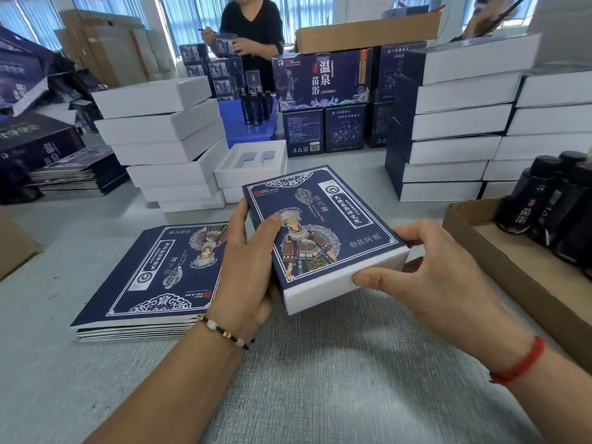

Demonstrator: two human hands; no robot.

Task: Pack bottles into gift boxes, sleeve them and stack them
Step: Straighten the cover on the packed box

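Grey textured counter [304, 363] fills the bottom of the frame, and we are right over it with both hands on one gift box [346, 283]. Our left hand [246, 267] grips the box's left edge at centre frame, thumb lying on the printed top, fingers [238, 216] curled over the far side. Our right hand [426, 267] pinches the near right corner, thumb pressed on the white end of the box, the other fingers wrapped behind. A dark blue sleeve [320, 225] with a costumed figure on it covers most of the white box, whose near end shows bare; the whole thing is tilted, held just above the counter.

Just left of it, a pile of flat sleeves [150, 277] lies on the counter, touching our left wrist's side of the frame. Behind, at centre left, white boxes [160, 136] are stacked unevenly, one open tray [250, 168] showing its insert. On the upper right, sleeved boxes [448, 123] stand in tall neat stacks. At the right edge a cardboard tray [499, 261] holds dark bottles [551, 200]. At top centre, another person [253, 30] in black handles a small box beside large blue cartons [323, 78].
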